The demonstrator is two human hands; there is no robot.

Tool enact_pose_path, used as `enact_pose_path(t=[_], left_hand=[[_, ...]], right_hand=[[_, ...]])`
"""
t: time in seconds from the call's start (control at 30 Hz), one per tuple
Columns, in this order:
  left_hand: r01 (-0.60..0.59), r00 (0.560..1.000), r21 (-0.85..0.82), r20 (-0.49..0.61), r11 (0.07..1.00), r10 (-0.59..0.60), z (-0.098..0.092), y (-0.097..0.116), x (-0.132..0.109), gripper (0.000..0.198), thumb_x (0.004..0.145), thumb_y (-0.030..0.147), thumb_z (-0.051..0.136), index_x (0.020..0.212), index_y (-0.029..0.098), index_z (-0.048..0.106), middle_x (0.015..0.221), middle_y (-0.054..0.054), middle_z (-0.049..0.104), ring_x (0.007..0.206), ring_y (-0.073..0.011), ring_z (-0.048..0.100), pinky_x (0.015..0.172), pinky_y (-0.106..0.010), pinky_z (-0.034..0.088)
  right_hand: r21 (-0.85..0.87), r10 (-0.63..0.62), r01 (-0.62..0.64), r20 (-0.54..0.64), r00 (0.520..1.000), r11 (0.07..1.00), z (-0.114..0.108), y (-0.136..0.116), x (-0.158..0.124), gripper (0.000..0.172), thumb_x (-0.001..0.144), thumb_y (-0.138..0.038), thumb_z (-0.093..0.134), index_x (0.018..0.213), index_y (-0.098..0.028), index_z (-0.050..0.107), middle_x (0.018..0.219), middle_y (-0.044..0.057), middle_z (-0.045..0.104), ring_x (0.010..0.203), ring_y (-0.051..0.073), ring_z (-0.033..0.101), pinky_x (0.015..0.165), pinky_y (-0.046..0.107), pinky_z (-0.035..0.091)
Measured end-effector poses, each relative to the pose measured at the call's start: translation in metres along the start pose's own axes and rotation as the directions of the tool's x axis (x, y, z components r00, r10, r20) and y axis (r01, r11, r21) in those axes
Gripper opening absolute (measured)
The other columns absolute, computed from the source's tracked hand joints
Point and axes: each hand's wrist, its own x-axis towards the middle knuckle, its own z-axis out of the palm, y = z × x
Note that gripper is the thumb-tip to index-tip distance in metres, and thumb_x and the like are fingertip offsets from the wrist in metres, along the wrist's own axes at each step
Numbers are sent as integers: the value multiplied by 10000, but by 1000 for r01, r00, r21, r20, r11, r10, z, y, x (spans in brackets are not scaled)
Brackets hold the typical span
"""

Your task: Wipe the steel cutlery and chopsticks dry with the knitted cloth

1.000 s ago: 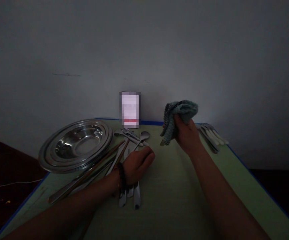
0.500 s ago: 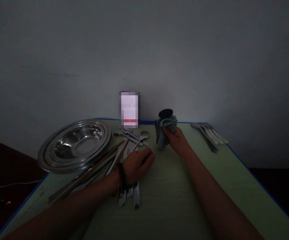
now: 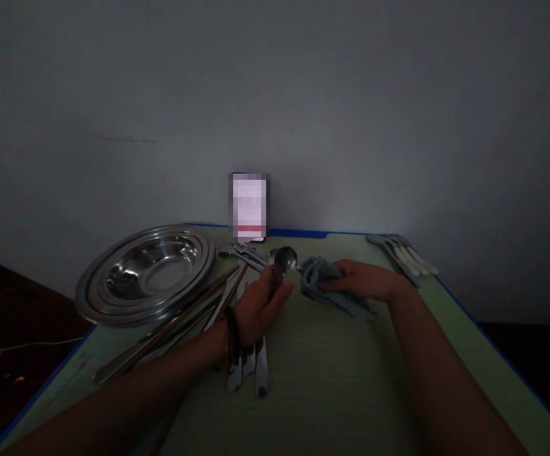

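Note:
My right hand (image 3: pixel 358 278) is closed around a grey-green cloth (image 3: pixel 336 291). A metal spoon sticks out of the cloth on its left side, its bowl (image 3: pixel 285 258) pointing left and its handle mostly covered. Just below the bowl is my left hand (image 3: pixel 258 304), with thumb and forefinger a little apart; whether they touch the spoon I cannot make out. Under that hand and wrist lies a pile of cutlery, with metal handles (image 3: pixel 262 373) towards me, and spoon and fork heads (image 3: pixel 244 252) beyond. Wooden chopsticks (image 3: pixel 189 303) lie beside it.
Stacked steel plates or basins (image 3: pixel 146 272) stand at the left. A lit phone (image 3: pixel 249 206), its screen blurred, leans on the wall at the back. Forks with white handles (image 3: pixel 412 256) lie in a group near the right edge of the pale green table (image 3: pixel 322 392).
My right hand has turned and lowered the cloth with the spoon, so the bowl now points left instead of up. My left hand's fingers have lifted slightly towards the bowl.

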Motion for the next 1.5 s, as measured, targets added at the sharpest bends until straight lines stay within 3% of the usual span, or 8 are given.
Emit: enact_pose_path(t=[0.13,0.3,0.67,0.93,1.1,1.27,1.5], left_hand=[[19,1000,-25,-18,1000,-19,1,-3,1,199,881,373,408,880,179,451,637,31,505,557,-131,488,511,-237,370],[34,999,-60,41,998,-31,3,-6,1,165,912,319,340,955,202,449,584,58,530,485,-110,496,493,-212,376],[-25,999,-105,29,994,28,2,-9,-1,187,917,268,324,1021,199,464,594,55,521,494,-95,495,507,-198,397],[31,999,-212,-16,977,-35,3,-5,-1,175,918,309,335,989,198,451,730,25,492,532,-81,477,483,-176,422],[44,997,-130,67,991,-35,-1,-3,-1,163,914,289,339,963,193,461,758,12,513,580,-98,508,483,-178,429],[14,1000,-38,24,999,-13,-3,-5,1,171,910,277,330,948,199,478,802,0,541,675,-127,529,555,-207,454],[72,995,-206,77,976,-57,0,-12,0,202,910,354,376,996,212,492,828,-3,542,670,-124,534,535,-203,458]], right_hand=[[-294,73,-51,64,995,954,-7,-17,-13,347,724,-493,571,847,-188,681,782,7,657,672,141,554,601,243,405],[-415,115,-84,52,992,906,-5,-25,-10,325,700,-476,580,834,-202,693,733,-7,650,645,142,554,560,236,385],[-335,226,-253,-118,967,908,-28,-22,-53,414,714,-554,542,840,-188,688,787,39,680,658,165,596,549,239,426],[-515,8,-79,-140,990,854,-5,-51,-29,315,755,-468,518,699,-192,659,701,38,660,619,164,575,509,249,371],[-570,69,-119,-108,992,813,8,-54,-19,326,735,-473,526,710,-183,673,698,60,658,585,166,557,488,261,342],[-600,-8,-40,-77,997,799,16,-54,-8,373,765,-486,479,769,-175,683,758,76,666,637,168,574,537,263,361],[-495,23,-50,-59,998,868,0,-43,-18,354,734,-499,537,790,-183,689,752,48,673,623,160,575,528,249,386]])
